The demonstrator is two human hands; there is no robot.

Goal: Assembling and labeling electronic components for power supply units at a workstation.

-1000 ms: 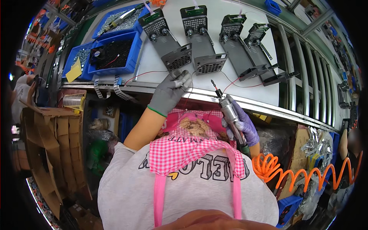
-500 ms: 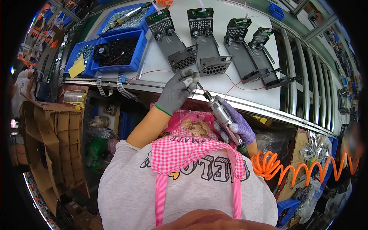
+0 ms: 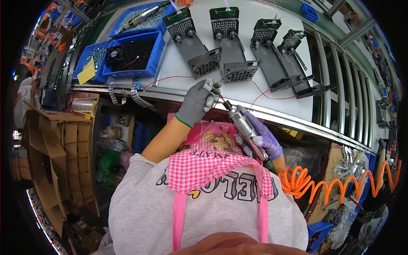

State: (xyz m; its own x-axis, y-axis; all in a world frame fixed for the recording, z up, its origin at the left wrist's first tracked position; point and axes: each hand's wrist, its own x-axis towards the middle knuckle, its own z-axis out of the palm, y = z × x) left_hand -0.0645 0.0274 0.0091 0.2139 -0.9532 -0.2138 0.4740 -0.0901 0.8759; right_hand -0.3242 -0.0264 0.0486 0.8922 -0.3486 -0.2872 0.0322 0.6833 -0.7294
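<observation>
My left hand (image 3: 194,104), in a grey glove with a green cuff, is closed in a pinch just above the table's front edge. Something small and dark sits at its fingertips, too small to make out. My right hand (image 3: 267,140), in a purple glove, wraps round a silver pneumatic screwdriver (image 3: 241,121). The driver tilts up and left, its bit reaching the left fingertips. Just beyond stand two grey metal brackets with perforated ends, one bracket (image 3: 191,46) at left and another bracket (image 3: 231,50) beside it. Two more brackets (image 3: 272,63) lie farther right.
Blue bins of screws (image 3: 136,53) stand at the back left, with a small black fan and a second screwdriver (image 3: 140,18) on them. Thin red wires cross the white table (image 3: 289,108). An orange coiled hose (image 3: 323,189) runs right. Metal rollers (image 3: 340,85) flank the table.
My left hand has shifted slightly, its fingertips lower, and a small dark thing now shows there. The screwdriver has moved slightly left. The brackets appear unmoved on the table.
</observation>
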